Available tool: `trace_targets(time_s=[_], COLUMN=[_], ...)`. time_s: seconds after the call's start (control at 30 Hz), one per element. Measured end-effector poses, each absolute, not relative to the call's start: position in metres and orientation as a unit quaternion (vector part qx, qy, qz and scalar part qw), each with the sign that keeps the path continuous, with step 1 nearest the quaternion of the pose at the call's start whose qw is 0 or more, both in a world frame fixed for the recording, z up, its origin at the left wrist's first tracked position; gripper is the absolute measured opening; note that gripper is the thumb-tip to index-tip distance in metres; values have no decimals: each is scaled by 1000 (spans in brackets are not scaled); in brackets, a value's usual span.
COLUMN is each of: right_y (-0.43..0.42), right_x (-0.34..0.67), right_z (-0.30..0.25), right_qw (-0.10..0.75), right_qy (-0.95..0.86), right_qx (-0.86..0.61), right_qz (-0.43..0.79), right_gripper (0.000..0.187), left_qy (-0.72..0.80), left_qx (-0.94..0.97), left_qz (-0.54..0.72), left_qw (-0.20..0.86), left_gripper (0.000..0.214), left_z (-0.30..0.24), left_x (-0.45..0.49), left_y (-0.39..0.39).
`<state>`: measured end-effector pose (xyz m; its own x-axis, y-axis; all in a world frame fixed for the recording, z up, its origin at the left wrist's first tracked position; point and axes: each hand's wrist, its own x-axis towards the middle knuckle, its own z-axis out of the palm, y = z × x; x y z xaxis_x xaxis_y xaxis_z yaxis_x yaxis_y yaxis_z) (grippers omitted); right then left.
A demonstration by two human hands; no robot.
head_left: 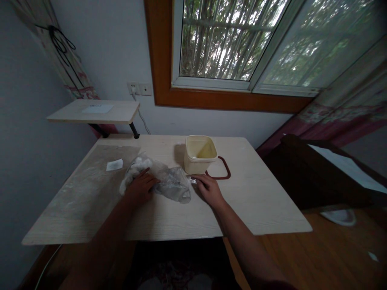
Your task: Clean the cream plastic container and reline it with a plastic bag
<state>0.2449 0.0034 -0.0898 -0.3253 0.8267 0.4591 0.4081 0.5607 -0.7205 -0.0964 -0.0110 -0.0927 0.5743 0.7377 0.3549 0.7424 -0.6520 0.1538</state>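
My left hand (140, 187) lies on a crumpled clear plastic bag (173, 185) with bunched white, fluffy-looking material (136, 166) at its left end. Its fingers are stretched and somewhat apart. My right hand (208, 189) rests on the table just in front of a cream plastic tub (199, 161), its fingers closed together. At those fingertips a small silvery, ridged piece (193, 180) shows, too small to name. The tub stands upright, its top uncovered. Right of it, a reddish-brown rounded loop (229, 173) lies on the table, partly hidden behind the tub.
A clear sheet (87, 189) covers the left of the pale wooden table (256, 201), with a small white paper (115, 164) on it. At back left a raised shelf (66, 114) stands on black legs. A dark brown covered surface (290, 173) is to the right.
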Motion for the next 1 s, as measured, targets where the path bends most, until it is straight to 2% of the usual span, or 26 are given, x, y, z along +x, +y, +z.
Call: trace_targets(time_s=[0.23,0.4,0.63,0.8,1.0], right_y=[-1,3,2,-2,0], right_x=[215,205,217,214,190], right_z=[-80,-82,-84,-81,-72], right_qw=[355,362,370,402,350], right_qy=[-818,-786,-753,-768,-822], right_qx=[-362,-426,-477,-431,-356], right_qz=[270,264,263,250,275], right_gripper=[50,56,54,40,39], left_qy=[-415,-413,-408,-412,-405], left_qx=[-887,-887,-888,-885,-886], left_qz=[-203,-207,-213,-217,-225], left_qw=[9,7,6,-1,-5], left_gripper=[55,56,48,48,48], left_z=[-93,-94,-97,-97,-95], left_x=[-100,-101,-104,-102,-100], left_y=[-13,-14,-15,-18,-21])
